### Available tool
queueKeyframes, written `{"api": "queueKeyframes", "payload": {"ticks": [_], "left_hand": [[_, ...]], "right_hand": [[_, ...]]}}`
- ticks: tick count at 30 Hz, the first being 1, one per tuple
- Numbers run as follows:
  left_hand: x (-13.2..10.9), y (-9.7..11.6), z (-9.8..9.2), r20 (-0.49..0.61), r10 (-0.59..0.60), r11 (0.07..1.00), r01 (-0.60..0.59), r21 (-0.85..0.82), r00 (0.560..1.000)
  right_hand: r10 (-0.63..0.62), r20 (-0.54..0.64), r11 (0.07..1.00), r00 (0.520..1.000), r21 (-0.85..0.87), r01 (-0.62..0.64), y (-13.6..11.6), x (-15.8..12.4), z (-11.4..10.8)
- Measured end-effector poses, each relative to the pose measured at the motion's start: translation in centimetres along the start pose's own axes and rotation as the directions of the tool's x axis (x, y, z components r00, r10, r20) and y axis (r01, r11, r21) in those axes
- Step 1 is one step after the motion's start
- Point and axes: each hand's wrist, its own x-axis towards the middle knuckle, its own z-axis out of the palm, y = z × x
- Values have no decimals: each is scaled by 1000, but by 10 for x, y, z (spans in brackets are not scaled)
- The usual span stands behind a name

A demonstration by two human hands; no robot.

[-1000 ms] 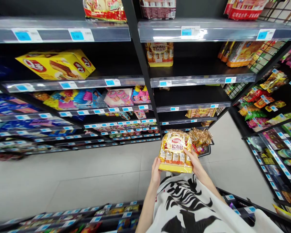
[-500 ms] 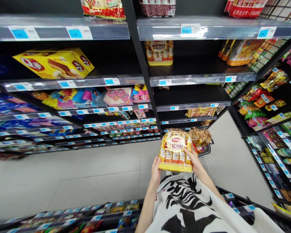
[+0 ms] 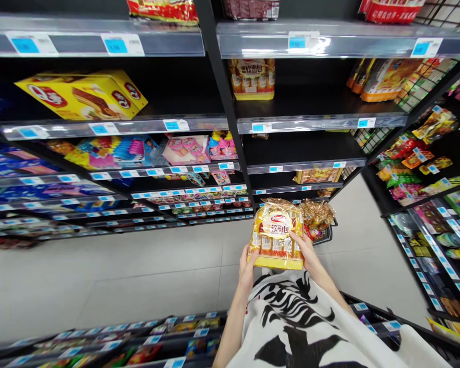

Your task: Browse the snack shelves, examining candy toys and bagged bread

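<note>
Holding the bread pack [image 3: 278, 235] steady is shared between two hands, with its printed front turned up toward the wearer. The pack is carried by no shelf; it is held in the air before the shirt [image 3: 291, 317], above the floor [image 3: 157, 276]. Its lower left corner is grasped by the left hand [image 3: 247, 271], the thumb being laid over the front. The right edge is grasped by the right hand [image 3: 307, 251], with a digit pressed on the wrapper. The fingers behind the pack are hidden, so how far they are spread cannot be told.

For this hold to be done well, light, even pressure should be applied from both sides, since soft contents would probably be dented by a hard pinch. The weight is best borne by the fingers underneath, with the thumbs used only as a check against slipping on the glossy film. The right side should be held clear of the gold-wrapped bag [image 3: 317, 214] in the basket [image 3: 327, 240], whose right rim is seen beyond it. A similar pack [image 3: 253, 81] is placed near the left end of a shelf [image 3: 318, 122], set back from its front edge.
</note>
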Motion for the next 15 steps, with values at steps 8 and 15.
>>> {"api": "queueKeyframes", "payload": {"ticks": [8, 15], "left_hand": [[-1, -2, 1, -24, -4, 1000, 4, -14, 1000], [-3, -4, 1, -37, 32, 999, -32, -11, 999]], "right_hand": [[-10, 3, 1000, 1000, -29, 10, 6, 7, -4], [-12, 21, 1000, 1000, -25, 13, 5, 6, -1]]}}
